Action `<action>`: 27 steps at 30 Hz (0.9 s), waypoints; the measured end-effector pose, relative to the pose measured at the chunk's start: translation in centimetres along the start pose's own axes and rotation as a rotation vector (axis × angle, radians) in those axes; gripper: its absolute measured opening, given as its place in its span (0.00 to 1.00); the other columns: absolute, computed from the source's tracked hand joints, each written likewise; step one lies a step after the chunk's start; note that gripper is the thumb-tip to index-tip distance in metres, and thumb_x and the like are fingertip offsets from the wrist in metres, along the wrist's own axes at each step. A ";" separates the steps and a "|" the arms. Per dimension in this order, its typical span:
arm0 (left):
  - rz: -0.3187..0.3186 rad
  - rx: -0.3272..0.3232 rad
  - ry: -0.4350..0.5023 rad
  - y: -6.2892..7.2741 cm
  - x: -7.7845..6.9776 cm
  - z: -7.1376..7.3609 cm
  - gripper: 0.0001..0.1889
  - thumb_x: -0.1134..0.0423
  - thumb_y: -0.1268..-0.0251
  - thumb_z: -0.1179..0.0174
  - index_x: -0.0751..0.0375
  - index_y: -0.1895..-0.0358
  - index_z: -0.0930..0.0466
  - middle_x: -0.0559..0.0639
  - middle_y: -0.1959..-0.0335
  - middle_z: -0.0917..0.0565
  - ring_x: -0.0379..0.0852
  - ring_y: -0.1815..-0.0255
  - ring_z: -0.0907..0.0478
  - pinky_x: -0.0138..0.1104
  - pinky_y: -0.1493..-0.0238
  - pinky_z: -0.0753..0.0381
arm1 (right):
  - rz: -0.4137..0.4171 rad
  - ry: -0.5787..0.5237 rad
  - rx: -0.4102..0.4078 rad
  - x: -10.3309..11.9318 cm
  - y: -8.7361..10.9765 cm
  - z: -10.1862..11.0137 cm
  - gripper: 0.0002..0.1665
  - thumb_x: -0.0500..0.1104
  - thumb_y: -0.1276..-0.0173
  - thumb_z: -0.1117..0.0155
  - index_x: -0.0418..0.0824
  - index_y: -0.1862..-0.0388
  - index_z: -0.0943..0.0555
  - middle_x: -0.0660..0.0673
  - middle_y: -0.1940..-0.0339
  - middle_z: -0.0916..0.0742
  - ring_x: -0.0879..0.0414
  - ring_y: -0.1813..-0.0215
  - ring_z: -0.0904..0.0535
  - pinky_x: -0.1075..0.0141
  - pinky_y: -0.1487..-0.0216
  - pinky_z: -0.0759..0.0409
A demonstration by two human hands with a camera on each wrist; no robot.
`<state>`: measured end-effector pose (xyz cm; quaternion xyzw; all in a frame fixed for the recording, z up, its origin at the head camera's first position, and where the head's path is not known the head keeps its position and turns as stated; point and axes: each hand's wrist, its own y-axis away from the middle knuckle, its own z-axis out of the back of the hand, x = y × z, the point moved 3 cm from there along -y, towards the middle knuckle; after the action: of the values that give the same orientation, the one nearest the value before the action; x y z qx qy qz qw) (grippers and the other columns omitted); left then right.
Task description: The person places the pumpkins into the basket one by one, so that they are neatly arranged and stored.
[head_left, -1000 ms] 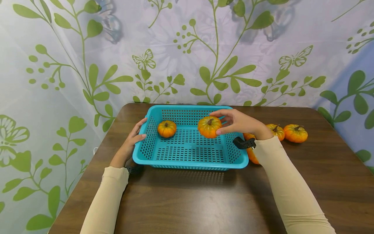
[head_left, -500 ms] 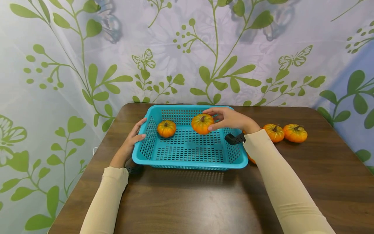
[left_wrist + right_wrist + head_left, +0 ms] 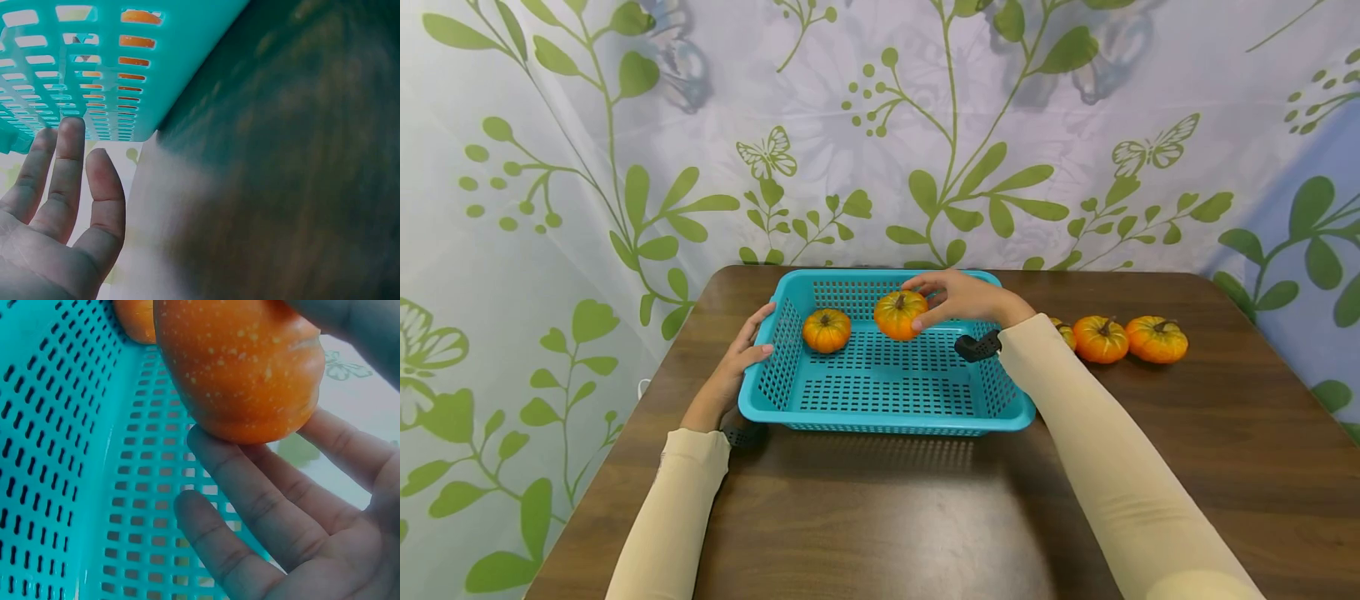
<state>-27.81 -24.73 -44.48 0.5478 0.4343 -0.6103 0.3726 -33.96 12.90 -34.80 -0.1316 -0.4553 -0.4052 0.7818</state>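
Observation:
A teal plastic basket with slotted walls stands on the table. Inside it, toward the left, sits a small orange pumpkin. My right hand holds another small pumpkin above the basket floor, between thumb and fingers. In the right wrist view this pumpkin fills the top, with fingertips against its underside. At the basket's left end rests my left hand, fingers extended along the outside and thumb at the rim. The left wrist view shows its nearly straight fingers by the slotted wall.
Right of the basket lie more small pumpkins, including one and another side by side; a third is partly hidden by the right sleeve. Behind the brown wooden table hangs a leaf-patterned curtain.
My right hand has moved left over the basket, carrying the pumpkin closer to the one inside. The left hand and the basket have stayed in place.

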 end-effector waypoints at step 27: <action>-0.018 0.008 0.008 -0.1 0.3 0.3 0.40 0.62 0.23 0.54 0.53 0.10 0.55 0.67 0.13 0.49 0.58 0.28 0.34 0.34 0.39 0.20 | -0.170 0.034 0.007 -2.0 -4.2 -3.2 0.44 0.43 0.28 0.23 0.38 0.17 0.31 0.27 0.26 0.22 0.36 0.27 0.25 0.42 0.25 0.28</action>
<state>-28.05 -24.93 -44.80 0.5478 0.4381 -0.6132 0.3633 -35.70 9.43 -38.93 -0.0830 -0.4529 -0.4705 0.7528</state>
